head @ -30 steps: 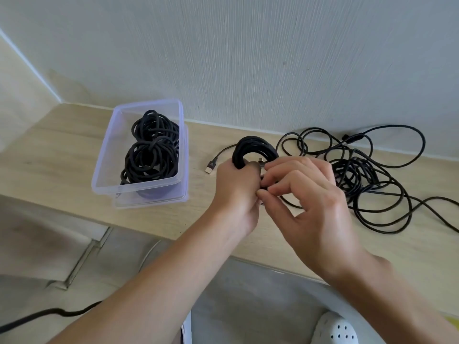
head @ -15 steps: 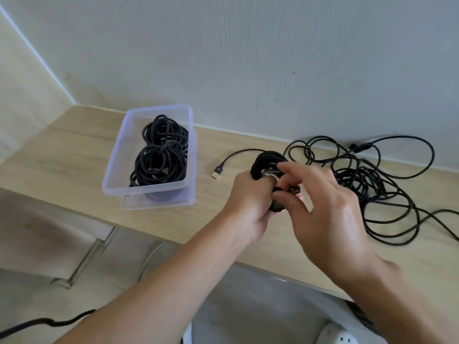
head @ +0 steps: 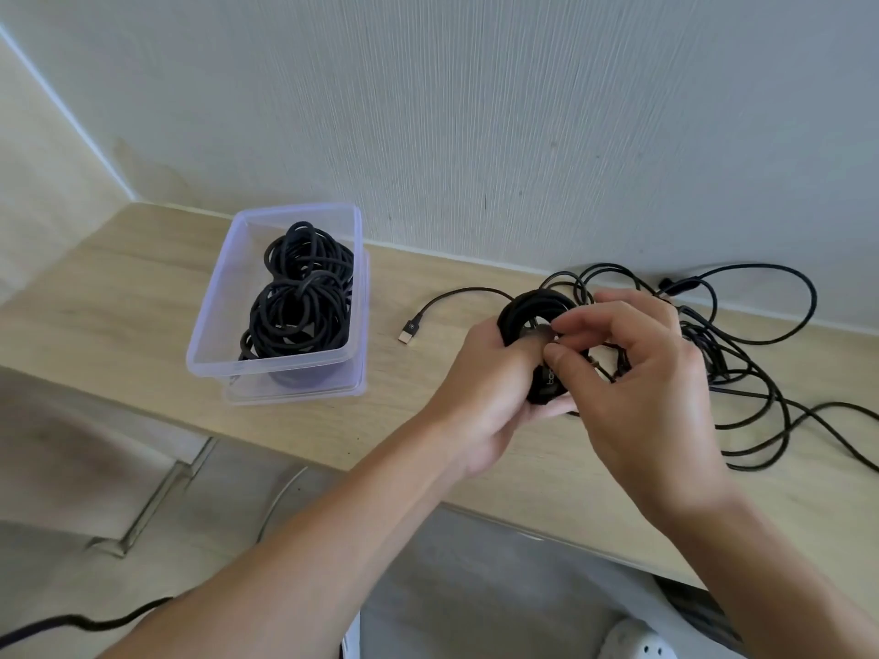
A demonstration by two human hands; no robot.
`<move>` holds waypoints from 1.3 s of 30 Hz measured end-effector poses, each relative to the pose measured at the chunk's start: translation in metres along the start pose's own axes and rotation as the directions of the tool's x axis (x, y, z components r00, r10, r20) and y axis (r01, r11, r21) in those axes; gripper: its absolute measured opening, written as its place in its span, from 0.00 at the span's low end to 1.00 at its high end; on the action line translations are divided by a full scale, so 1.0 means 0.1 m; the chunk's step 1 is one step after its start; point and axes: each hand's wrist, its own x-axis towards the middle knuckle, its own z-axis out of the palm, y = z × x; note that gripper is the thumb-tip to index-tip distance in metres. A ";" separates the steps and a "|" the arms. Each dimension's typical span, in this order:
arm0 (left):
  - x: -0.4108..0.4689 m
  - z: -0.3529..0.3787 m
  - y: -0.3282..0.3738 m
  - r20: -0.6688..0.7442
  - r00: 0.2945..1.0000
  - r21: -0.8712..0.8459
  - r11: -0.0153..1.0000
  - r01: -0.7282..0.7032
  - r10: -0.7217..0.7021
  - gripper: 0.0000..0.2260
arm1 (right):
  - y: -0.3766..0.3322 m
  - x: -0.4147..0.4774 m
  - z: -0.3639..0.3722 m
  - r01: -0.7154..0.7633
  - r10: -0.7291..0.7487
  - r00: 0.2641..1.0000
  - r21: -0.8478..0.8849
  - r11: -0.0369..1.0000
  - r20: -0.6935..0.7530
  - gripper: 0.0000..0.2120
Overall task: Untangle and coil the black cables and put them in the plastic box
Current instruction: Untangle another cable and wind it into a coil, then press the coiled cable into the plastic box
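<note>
My left hand (head: 490,392) grips a round coil of black cable (head: 528,309) over the pale wooden shelf (head: 142,297); my right hand (head: 651,397) pinches the same coil. The clear plastic box (head: 214,321), holding coiled black bundles (head: 299,306), sits well left; a loose black cable tangle (head: 751,387) lies right.

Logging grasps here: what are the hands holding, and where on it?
The left hand grips the cable coil by its near side; the right hand pinches it beside the left thumb.

left hand (head: 480,397): bare | right hand (head: 651,401): bare | left forearm (head: 295,563): bare as far as seen | right forearm (head: 785,587): same
</note>
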 end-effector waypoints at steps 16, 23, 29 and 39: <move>-0.02 0.04 0.03 0.034 0.999 -0.120 0.992 -0.028 0.032 0.11 | 0.04 0.00 0.00 0.322 -0.350 0.937 -0.373 0.870 -0.009 0.08; -0.02 -0.02 0.06 0.025 0.997 -0.221 0.972 0.077 -0.074 0.15 | 0.07 -0.02 0.05 0.408 -0.441 0.895 -0.514 0.754 0.063 0.18; -0.01 -0.16 0.09 -0.002 0.999 -0.163 0.986 0.033 -0.034 0.18 | 0.00 -0.02 0.14 0.426 -0.417 0.894 -0.597 0.680 0.164 0.14; -0.20 -0.51 0.48 -0.110 0.987 -0.051 0.991 -0.124 0.118 0.17 | -0.34 0.15 0.61 0.453 -0.390 0.891 -0.487 0.747 0.232 0.15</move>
